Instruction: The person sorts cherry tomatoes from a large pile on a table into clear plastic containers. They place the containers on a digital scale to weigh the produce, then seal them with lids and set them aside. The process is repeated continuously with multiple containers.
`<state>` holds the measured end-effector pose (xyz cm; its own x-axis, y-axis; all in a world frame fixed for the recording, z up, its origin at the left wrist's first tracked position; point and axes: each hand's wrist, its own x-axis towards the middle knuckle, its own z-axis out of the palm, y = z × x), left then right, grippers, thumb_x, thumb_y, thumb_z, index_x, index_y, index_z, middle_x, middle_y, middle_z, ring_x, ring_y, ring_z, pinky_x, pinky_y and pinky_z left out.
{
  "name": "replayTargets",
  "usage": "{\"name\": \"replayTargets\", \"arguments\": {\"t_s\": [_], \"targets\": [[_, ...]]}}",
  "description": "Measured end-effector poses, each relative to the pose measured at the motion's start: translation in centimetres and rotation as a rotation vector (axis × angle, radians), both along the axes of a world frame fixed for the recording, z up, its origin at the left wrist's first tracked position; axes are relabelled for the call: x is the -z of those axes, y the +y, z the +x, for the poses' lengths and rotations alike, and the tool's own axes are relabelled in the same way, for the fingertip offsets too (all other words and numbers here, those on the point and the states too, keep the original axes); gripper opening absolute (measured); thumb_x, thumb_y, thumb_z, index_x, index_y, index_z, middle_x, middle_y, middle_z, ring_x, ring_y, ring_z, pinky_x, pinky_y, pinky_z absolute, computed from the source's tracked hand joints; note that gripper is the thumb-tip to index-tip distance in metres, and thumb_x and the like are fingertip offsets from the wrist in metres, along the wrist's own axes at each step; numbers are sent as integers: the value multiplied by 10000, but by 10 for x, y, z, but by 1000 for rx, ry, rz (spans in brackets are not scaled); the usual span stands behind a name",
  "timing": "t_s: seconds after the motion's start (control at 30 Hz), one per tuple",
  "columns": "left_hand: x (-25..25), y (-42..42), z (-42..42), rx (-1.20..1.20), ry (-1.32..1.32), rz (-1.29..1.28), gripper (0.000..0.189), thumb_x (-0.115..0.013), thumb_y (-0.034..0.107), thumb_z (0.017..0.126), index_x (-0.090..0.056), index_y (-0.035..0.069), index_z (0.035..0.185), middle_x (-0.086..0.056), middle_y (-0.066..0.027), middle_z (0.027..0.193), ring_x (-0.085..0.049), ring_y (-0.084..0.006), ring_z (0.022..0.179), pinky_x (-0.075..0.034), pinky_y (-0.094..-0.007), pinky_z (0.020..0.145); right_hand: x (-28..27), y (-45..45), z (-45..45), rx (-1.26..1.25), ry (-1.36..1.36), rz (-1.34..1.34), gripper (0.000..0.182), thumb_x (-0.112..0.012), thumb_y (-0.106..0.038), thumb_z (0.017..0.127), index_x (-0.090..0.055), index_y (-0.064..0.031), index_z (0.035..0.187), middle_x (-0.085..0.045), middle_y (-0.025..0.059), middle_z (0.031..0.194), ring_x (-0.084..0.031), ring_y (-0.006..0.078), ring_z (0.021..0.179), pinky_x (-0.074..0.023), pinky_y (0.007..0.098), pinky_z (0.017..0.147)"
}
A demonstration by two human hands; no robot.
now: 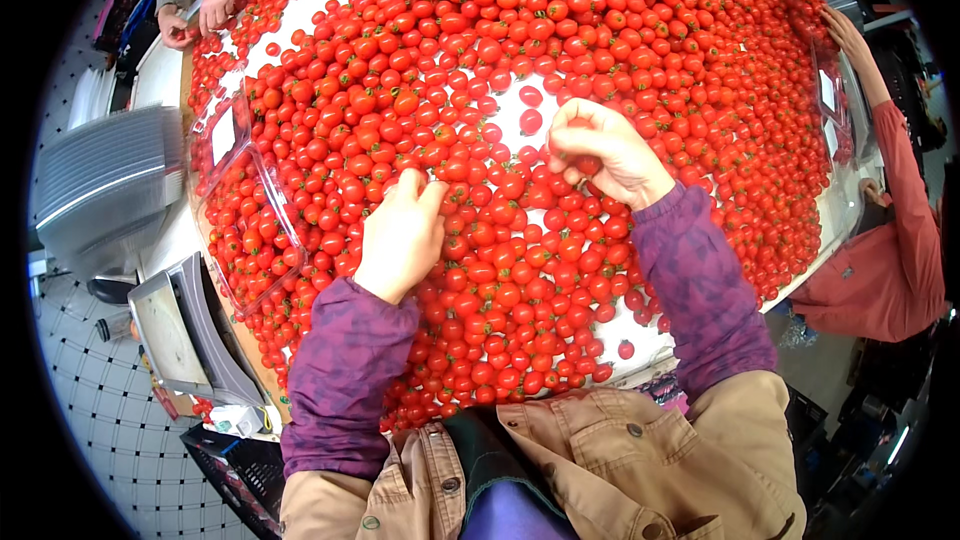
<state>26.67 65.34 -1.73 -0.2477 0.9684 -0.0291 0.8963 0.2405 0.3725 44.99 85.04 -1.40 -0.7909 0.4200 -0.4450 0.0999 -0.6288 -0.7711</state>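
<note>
A wide heap of red cherry tomatoes (480, 270), many with green calyxes, covers the white tabletop (517, 109) before me. My right hand (604, 154) is over the middle of the heap with its fingers curled round a cherry tomato (587, 164). To its left, my left hand (401, 232) is lowered back-up onto the tomatoes, fingers bent down. Its fingertips are partly hidden, so whether they grip a tomato cannot be told. A clear plastic clamshell container (281, 202) with tomatoes showing in or through it rests at the heap's left side.
Stacked clear plastic containers (105, 180) stand at the left edge, near a grey weighing scale (176, 330). One co-worker's hands (217, 4) are at the upper left. Another co-worker's hand (847, 34) reaches the heap at right, by more clear containers (832, 101).
</note>
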Motion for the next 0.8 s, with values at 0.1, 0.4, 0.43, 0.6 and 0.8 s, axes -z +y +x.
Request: {"name": "replayTargets", "arguments": {"t_s": [0.1, 0.4, 0.43, 0.6, 0.8], "targets": [[2, -6, -1, -1, 93, -36, 338, -672, 121, 738, -590, 50, 1058, -499, -112, 943, -583, -287, 847, -499, -379, 663, 3, -8, -8, -241, -243, 539, 95, -644, -90, 822, -565, -73, 872, -589, 14, 838, -585, 107, 723, -472, 266, 546], [6, -1, 7, -63, 48, 8, 318, -696, 223, 756, -606, 77, 1023, -523, -89, 916, -583, -277, 853, -500, -375, 650, -1, -28, -45, -860, -390, 1598, 222, -556, -113, 785, -630, -107, 994, -611, 148, 871, -635, 316, 816, -504, 432, 683], [0, -5, 9, -123, -29, 76, 337, -728, 210, 740, -600, 60, 1012, -527, -94, 915, -579, -267, 844, -495, -352, 662, 17, -19, -38, -683, -211, 1520, 196, -595, -126, 789, -623, -92, 980, -628, 169, 879, -633, 317, 810, -498, 434, 704], [-24, -56, -12, -521, -1007, 456, 249, -696, 144, 817, -560, 59, 1008, -554, -28, 830, -540, -116, 687, -449, -231, 580, -4, -27, -36, -137, -41, 1, 212, -619, -198, 886, -555, -124, 1073, -627, 7, 894, -579, 66, 673, -383, 167, 475], [-41, -126, -102, -939, -1184, 1119, 112, -613, 144, 889, -541, 103, 964, -568, 5, 777, -517, -77, 609, -408, -213, 476, -40, -104, -125, -233, 119, -283, 229, -611, -241, 895, -538, -123, 1077, -623, 31, 949, -611, 133, 767, -502, 268, 647]]}}
